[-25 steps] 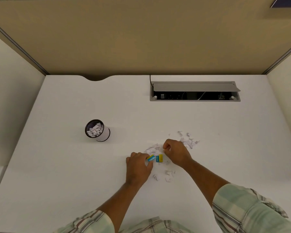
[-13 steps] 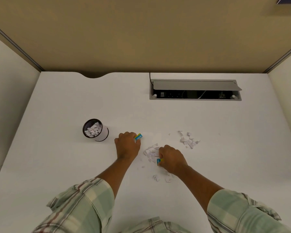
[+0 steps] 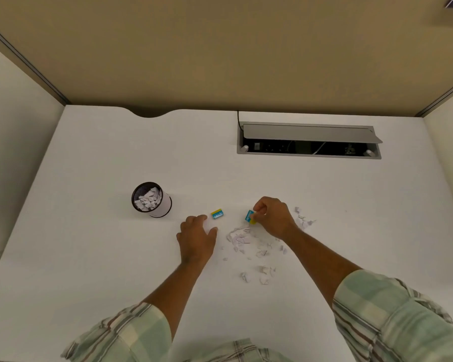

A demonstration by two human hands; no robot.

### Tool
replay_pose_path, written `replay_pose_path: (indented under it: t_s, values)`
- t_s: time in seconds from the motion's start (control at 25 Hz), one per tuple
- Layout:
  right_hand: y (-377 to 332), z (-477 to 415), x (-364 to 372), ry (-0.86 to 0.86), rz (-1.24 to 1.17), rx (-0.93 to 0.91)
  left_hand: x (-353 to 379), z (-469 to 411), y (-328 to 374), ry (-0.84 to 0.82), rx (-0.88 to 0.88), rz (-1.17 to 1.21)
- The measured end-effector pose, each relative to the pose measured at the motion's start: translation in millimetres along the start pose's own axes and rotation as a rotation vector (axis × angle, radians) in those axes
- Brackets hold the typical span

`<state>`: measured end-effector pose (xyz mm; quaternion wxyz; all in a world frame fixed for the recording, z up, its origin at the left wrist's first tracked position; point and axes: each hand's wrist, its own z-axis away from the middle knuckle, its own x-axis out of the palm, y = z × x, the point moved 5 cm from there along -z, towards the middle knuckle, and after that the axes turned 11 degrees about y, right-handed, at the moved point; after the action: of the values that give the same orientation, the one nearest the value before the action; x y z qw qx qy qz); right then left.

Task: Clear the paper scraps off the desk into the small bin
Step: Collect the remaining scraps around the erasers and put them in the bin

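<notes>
A small round bin (image 3: pixel 165 205) with a black rim stands on the white desk (image 3: pixel 89 257), and white paper scraps fill it. More paper scraps (image 3: pixel 239 237) lie in front of me, with a second small heap (image 3: pixel 304 220) to the right and loose bits (image 3: pixel 264 273) nearer me. One blue-and-yellow eraser (image 3: pixel 217 213) lies flat on the desk just beyond my left hand (image 3: pixel 198 239), which rests open with nothing in it. My right hand (image 3: pixel 272 218) pinches a second blue-and-yellow eraser (image 3: pixel 249 216) on end above the scraps.
A grey cable box (image 3: pixel 309 131) with a raised lid is set into the desk at the back right, with a black cable beside it. Beige partition walls close the desk at the back and both sides.
My left hand carried one eraser left toward the bin, set it down and let go. My right hand lifted the other eraser up from among the scraps.
</notes>
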<state>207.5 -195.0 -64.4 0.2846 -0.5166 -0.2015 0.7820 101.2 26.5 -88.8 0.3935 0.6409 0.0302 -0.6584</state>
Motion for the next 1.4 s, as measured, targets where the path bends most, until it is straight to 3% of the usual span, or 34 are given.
replay_pose_path:
  t_s: [0.24,0.44,0.56,0.64,0.76,0.88,1.4]
  values:
    - [-21.1,-23.5,32.2,-0.033,0.033,0.056,-2.6,58.9,-34.1,-0.034,-0.122,0.1]
    - [-22.6,-22.3,41.3,-0.015,0.084,-0.024,5.1,79.4,-32.6,-0.071,-0.174,0.112]
    - [-8.3,-22.9,17.4,0.078,0.113,-0.067,11.4,78.0,-17.8,-0.098,-0.21,0.151]
    - [14.8,-22.4,-11.2,0.221,0.287,-0.06,16.4,73.9,-4.2,-0.131,-0.212,0.183]
    - [60.5,-13.6,-41.4,0.297,0.591,0.034,21.7,63.5,18.7,-0.179,-0.172,0.208]
    - [84.5,-2.2,-37.8,0.216,0.588,0.08,24.3,49.5,41.8,-0.186,-0.108,0.168]
    - [51.0,76.7,51.2,0.038,0.591,-0.371,40.7,71.3,62.2,-0.34,0.21,-0.008]
